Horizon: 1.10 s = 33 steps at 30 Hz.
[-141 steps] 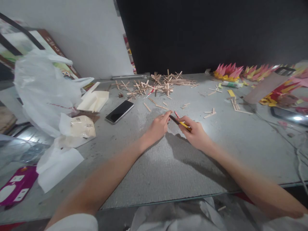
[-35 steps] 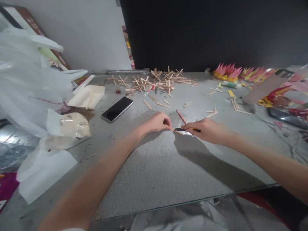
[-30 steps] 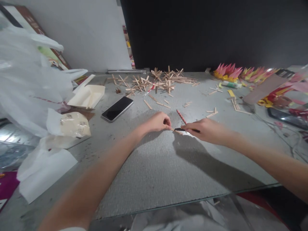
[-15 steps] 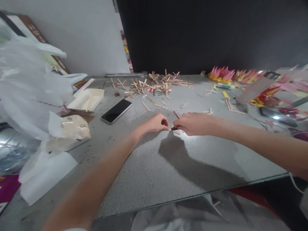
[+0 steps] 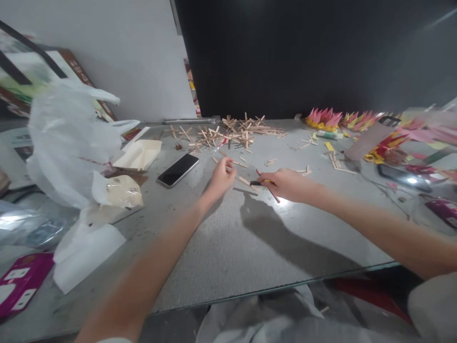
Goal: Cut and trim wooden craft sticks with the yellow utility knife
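My right hand (image 5: 287,185) is closed around a black-and-yellow craft knife (image 5: 255,183), its dark end pointing left. A reddish patterned pencil (image 5: 273,194) slants through the same grip. Just left of the knife's end is a thin wooden stick (image 5: 244,180), with a narrow shadow below it; whether it touches the knife I cannot tell. My left hand (image 5: 224,175) is up and to the left of that stick, its fingers loosely curled and apart, with nothing visible in them. Close to those fingertips lie a few loose wooden sticks (image 5: 240,164) on the grey tabletop (image 5: 210,257).
A heap of wooden sticks (image 5: 246,128) lies at the back. To the left are a phone (image 5: 178,170), a cream paper tray (image 5: 143,155) and a white plastic bag (image 5: 67,143). Pink paper flowers (image 5: 323,118) and a tumbler (image 5: 373,138) stand at the right.
My left hand has moved up and left, away from the knife, and its pinch has loosened. My right hand has turned slightly, showing more of the pencil. The view has shifted a little.
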Tool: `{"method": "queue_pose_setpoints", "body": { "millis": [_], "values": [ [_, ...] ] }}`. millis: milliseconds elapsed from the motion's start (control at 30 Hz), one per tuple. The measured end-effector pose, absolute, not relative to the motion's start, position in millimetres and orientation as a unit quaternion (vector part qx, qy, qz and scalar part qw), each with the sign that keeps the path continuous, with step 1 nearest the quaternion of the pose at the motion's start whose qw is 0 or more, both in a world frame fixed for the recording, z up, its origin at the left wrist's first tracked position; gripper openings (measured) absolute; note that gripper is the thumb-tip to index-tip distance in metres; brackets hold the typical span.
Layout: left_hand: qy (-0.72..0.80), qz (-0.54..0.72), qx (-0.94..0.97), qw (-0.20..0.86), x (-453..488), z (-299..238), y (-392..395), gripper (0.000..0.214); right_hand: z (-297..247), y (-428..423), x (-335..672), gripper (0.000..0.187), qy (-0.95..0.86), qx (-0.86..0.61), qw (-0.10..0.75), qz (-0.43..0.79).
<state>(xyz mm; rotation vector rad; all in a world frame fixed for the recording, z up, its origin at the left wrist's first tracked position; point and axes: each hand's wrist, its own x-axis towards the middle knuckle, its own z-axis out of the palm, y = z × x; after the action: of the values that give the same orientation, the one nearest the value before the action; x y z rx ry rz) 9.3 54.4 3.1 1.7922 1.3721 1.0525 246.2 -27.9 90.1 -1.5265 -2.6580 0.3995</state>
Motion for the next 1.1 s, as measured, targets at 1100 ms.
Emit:
{"method": "queue_pose_setpoints", "body": {
  "millis": [1100],
  "values": [
    [0.462, 0.363, 0.734, 0.34, 38.9, 13.5, -1.6, 0.043, 22.1, -63.5, 224.1, 0.042, -0.782, -0.517, 0.311, 0.159]
  ]
}}
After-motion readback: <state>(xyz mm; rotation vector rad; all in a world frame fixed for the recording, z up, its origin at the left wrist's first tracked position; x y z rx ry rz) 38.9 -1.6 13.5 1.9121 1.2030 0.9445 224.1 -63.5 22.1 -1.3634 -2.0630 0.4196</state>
